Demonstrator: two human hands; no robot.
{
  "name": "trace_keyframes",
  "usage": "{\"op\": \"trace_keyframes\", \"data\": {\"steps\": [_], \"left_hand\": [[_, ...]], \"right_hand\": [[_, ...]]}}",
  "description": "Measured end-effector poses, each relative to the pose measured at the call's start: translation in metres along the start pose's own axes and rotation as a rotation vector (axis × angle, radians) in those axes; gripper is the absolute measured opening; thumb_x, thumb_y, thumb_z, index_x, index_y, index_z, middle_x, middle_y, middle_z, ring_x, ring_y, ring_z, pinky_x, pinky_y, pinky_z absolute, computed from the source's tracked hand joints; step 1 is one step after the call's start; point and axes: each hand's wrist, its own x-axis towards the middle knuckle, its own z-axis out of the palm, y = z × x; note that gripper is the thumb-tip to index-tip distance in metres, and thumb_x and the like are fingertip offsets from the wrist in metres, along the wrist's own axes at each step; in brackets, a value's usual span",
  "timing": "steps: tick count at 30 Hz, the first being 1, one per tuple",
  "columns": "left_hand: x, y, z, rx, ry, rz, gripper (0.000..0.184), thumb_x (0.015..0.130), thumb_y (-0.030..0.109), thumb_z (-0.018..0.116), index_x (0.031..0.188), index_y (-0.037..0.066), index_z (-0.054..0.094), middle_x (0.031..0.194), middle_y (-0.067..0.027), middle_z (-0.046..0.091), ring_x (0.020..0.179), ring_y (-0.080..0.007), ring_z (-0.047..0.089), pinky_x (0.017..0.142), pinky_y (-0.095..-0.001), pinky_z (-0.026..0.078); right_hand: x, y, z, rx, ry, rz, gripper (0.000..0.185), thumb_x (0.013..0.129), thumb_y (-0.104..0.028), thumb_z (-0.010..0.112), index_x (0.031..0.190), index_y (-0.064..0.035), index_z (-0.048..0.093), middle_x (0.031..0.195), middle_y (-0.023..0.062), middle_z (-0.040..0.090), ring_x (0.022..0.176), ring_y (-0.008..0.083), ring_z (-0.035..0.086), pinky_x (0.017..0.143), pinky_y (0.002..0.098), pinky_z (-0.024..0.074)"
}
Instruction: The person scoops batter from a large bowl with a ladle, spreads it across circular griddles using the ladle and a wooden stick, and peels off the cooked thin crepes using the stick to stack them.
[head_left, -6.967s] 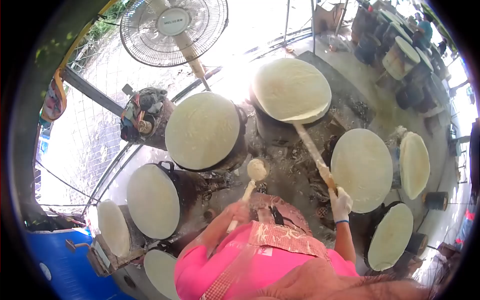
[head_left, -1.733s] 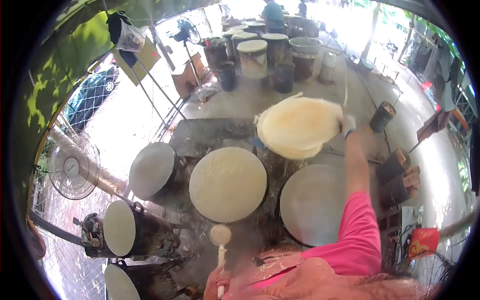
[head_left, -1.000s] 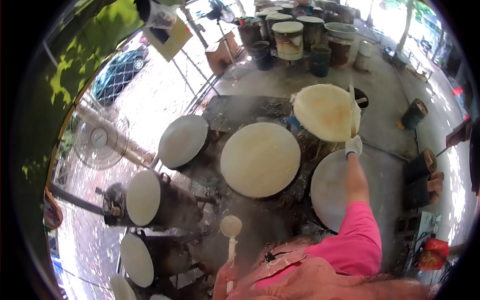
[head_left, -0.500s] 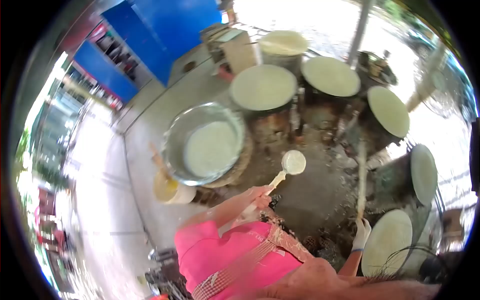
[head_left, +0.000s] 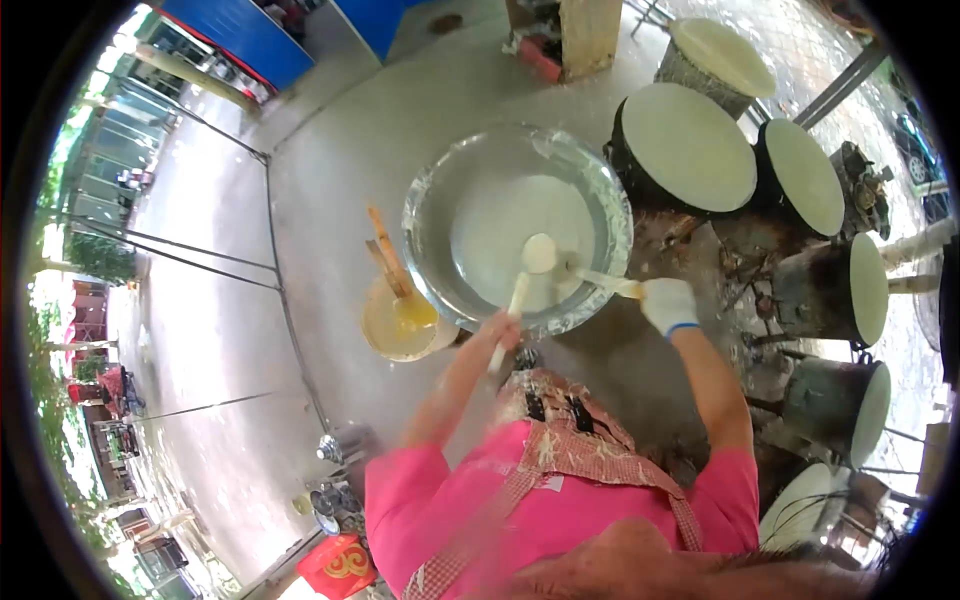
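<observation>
In the head view, my left hand [head_left: 500,328] is closed round the handle of a ladle [head_left: 540,253], its bowl over the batter [head_left: 490,225] in the basin [head_left: 423,240]. My gloved right hand [head_left: 668,306] is curled round a stick [head_left: 606,282] reaching over the basin's right side. A bucket [head_left: 392,340] stands near, just left of the basin.

A hot-pink short-sleeved T-shirt [head_left: 590,502] sits under a red-and-white gingham apron [head_left: 600,463], its straps [head_left: 508,492] checked too and its front smeared with pale splashes. The right hand [head_left: 665,297] wears a white glove [head_left: 674,306] edged with a blue cuff [head_left: 684,327].
</observation>
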Motion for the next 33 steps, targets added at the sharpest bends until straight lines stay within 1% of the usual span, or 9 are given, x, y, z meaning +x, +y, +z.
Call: {"op": "trace_keyframes", "data": {"steps": [1,4,6,8,15,19,22,31,33], "left_hand": [[0.022,-0.006,-0.026,0.290,-0.033,0.267,0.018,0.089,0.015,0.051,0.076,0.003,0.051,0.050,-0.0021,0.043,0.036,-0.0135,0.041,0.035,-0.0282,0.035],[0.086,-0.009,-0.075,0.380,0.253,-0.227,0.010,0.089,0.015,0.050,0.083,0.007,0.049,0.059,0.0002,0.044,0.041,-0.0129,0.043,0.032,-0.0287,0.027],[0.084,-0.005,-0.068,0.436,0.332,-0.173,0.010,0.090,0.018,0.052,0.093,0.010,0.047,0.058,0.0013,0.042,0.038,-0.0108,0.038,0.031,-0.0272,0.025],[0.090,-0.008,-0.070,0.438,0.356,-0.146,0.013,0.091,0.020,0.052,0.098,0.011,0.046,0.057,0.0012,0.041,0.037,-0.0107,0.037,0.031,-0.0272,0.026],[0.117,-0.015,-0.062,0.165,0.178,-0.159,0.015,0.092,0.023,0.051,0.097,0.011,0.045,0.055,-0.0013,0.041,0.038,-0.0139,0.041,0.032,-0.0298,0.030],[0.042,0.053,0.001,-0.233,-0.010,-0.322,0.015,0.092,0.023,0.052,0.101,0.014,0.043,0.055,0.0003,0.039,0.038,-0.0111,0.037,0.031,-0.0274,0.027],[-0.046,0.124,0.067,-0.351,-0.144,-0.337,0.017,0.092,0.023,0.052,0.104,0.017,0.042,0.056,0.0015,0.038,0.037,-0.0091,0.035,0.031,-0.0257,0.025],[-0.237,0.283,0.201,0.494,-0.056,0.443,0.014,0.095,0.030,0.049,0.104,0.022,0.041,0.054,0.0052,0.033,0.036,-0.0049,0.030,0.030,-0.0205,0.021],[-0.221,0.291,0.190,0.583,-0.045,0.559,0.012,0.096,0.029,0.048,0.091,0.020,0.043,0.052,0.0061,0.032,0.034,-0.0060,0.030,0.031,-0.0206,0.021]], "right_hand": [[0.008,-0.028,-0.008,-0.061,-0.084,-0.038,0.019,0.076,-0.027,0.060,0.079,-0.0108,0.068,0.077,0.0144,0.066,0.077,0.0324,0.065,0.068,0.0441,0.0500],[0.015,-0.049,-0.059,0.111,-0.138,0.060,0.024,0.076,-0.033,0.064,0.082,-0.0098,0.067,0.076,0.0130,0.066,0.075,0.0320,0.065,0.066,0.0431,0.0505],[0.015,-0.041,-0.003,0.126,-0.188,0.251,0.028,0.076,-0.037,0.065,0.084,-0.0101,0.066,0.075,0.0129,0.065,0.074,0.0327,0.065,0.067,0.0436,0.0508],[0.004,-0.061,0.008,0.101,-0.155,0.093,0.028,0.077,-0.037,0.065,0.084,-0.0099,0.065,0.076,0.0132,0.066,0.075,0.0330,0.064,0.067,0.0435,0.0513],[-0.050,-0.074,0.068,0.287,-0.173,0.405,0.036,0.079,-0.041,0.065,0.087,-0.0056,0.066,0.076,0.0174,0.065,0.074,0.0361,0.063,0.068,0.0444,0.0492],[-0.108,-0.103,0.048,0.483,-0.086,0.483,0.037,0.080,-0.040,0.064,0.087,-0.0044,0.064,0.078,0.0191,0.065,0.075,0.0373,0.063,0.068,0.0456,0.0484],[-0.132,-0.108,0.031,0.502,0.221,0.422,0.033,0.082,-0.040,0.064,0.080,-0.0067,0.060,0.071,0.0168,0.064,0.067,0.0368,0.063,0.061,0.0462,0.0485],[-0.088,-0.083,-0.097,0.893,1.056,0.318,0.027,0.081,-0.026,0.069,0.097,-0.0050,0.064,0.071,0.0129,0.063,0.063,0.0233,0.058,0.061,0.0338,0.0479],[-0.085,-0.090,-0.087,1.093,0.926,0.221,0.024,0.082,-0.018,0.068,0.099,-0.0021,0.064,0.073,0.0076,0.063,0.067,0.0147,0.056,0.061,0.0307,0.0458]]}}
